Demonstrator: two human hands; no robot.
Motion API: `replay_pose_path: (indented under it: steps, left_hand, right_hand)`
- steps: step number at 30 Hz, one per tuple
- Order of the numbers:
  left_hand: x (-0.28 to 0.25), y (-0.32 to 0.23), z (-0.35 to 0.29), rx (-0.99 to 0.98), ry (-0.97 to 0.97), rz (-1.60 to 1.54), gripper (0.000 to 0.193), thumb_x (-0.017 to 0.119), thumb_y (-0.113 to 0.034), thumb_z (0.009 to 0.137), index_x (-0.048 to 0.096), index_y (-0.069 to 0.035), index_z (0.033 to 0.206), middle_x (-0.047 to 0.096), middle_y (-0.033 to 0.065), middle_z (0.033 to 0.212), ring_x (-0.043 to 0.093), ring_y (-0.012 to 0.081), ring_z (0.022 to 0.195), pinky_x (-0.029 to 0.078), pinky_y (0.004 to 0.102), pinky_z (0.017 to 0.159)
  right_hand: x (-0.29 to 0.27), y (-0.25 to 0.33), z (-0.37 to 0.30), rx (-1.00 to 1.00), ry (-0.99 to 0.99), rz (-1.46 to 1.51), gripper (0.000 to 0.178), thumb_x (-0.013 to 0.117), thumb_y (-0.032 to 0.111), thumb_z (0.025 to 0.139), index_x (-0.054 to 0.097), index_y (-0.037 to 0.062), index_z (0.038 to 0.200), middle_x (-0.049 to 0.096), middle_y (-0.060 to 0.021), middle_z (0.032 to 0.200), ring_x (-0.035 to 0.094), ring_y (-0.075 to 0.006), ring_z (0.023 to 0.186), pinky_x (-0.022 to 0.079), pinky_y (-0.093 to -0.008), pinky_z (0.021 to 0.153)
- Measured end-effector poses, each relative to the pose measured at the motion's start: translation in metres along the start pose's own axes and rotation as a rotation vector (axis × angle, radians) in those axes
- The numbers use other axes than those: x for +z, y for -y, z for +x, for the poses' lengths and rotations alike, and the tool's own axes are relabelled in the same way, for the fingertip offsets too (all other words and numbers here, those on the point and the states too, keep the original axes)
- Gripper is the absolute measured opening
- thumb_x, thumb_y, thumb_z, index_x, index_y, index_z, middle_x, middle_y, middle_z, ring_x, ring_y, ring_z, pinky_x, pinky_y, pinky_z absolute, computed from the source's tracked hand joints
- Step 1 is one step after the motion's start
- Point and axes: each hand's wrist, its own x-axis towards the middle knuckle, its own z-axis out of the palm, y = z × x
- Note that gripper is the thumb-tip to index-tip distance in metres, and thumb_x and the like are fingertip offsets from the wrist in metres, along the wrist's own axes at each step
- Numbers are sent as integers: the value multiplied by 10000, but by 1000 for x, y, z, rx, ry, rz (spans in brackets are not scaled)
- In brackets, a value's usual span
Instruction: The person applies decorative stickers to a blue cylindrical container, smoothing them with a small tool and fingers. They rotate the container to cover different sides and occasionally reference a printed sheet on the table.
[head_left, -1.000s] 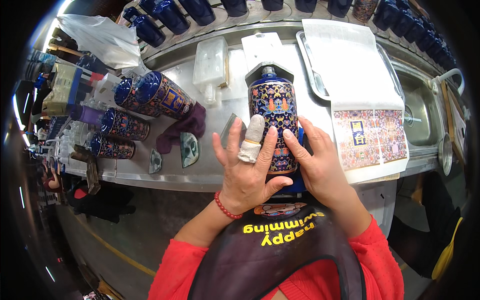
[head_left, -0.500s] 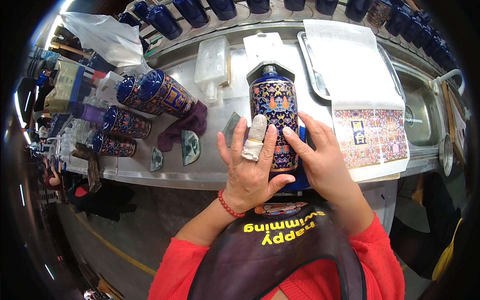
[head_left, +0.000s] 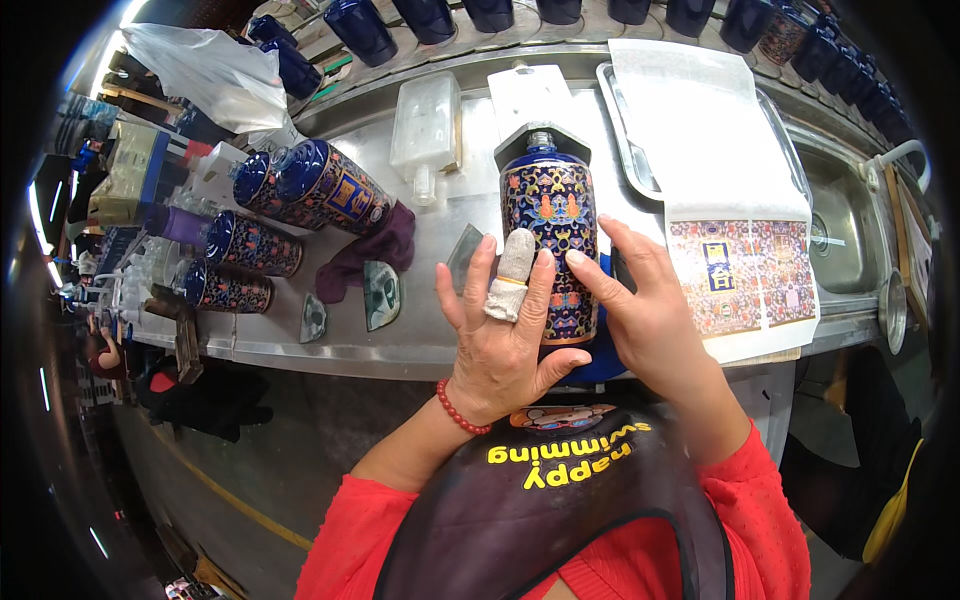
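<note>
Dark-blue bottles (head_left: 425,18) along the far side have shifted rightward since the earlier frame, and the right hand (head_left: 650,315) has altered its pose slightly; the left hand (head_left: 490,350) and the patterned bottle (head_left: 548,200) keep their places. Left hand: fingers spread, not clenched, index fingertip on the bottle's face, middle finger wearing a pale cloth cover (head_left: 515,262). Right hand: loosely open, thumb tip on the face, index finger along the right edge. The bottle lies between them, its long axis running away from the wearer, base near, neck far; both hands touch its nearer half, so neither is closer. Beyond the neck shows a grey angular piece (head_left: 512,150). Outward on the tabletop (head_left: 420,340), a printed sheet (head_left: 745,275) lies right; left are a purple cloth (head_left: 365,260) and other patterned bottles (head_left: 320,185).
</note>
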Motion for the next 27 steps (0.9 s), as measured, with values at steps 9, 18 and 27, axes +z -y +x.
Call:
replay_pose_path:
  steps: [9, 18, 27]
  left_hand:
    - [0, 0, 0, 2, -2, -5, 917, 396, -753, 968, 494, -31, 1524, 465, 226, 1531, 287, 429, 1471, 20, 681, 1181]
    - [0, 1, -1, -1, -12, -8, 914, 390, -750, 973, 493, -28, 1524, 476, 220, 1520, 286, 418, 1473, 16, 657, 1195]
    - [0, 3, -4, 5, -2, 13, 946, 373, -761, 974, 469, 0, 1526, 456, 227, 1549, 293, 434, 1484, 26, 636, 1205]
  right_hand:
    - [-1, -4, 0, -26, 5, -13, 593, 661, -12, 799, 650, 126, 1375, 508, -237, 1451, 537, -421, 1266, 464, -481, 1014]
    - [1, -4, 0, -27, -32, 9, 548, 673, 11, 816, 666, 130, 1350, 523, -216, 1440, 559, -399, 1239, 477, -471, 990]
    - [-2, -1, -11, -55, 6, 31, 530, 677, 18, 806, 676, 137, 1323, 527, -208, 1437, 562, -396, 1236, 481, -474, 989]
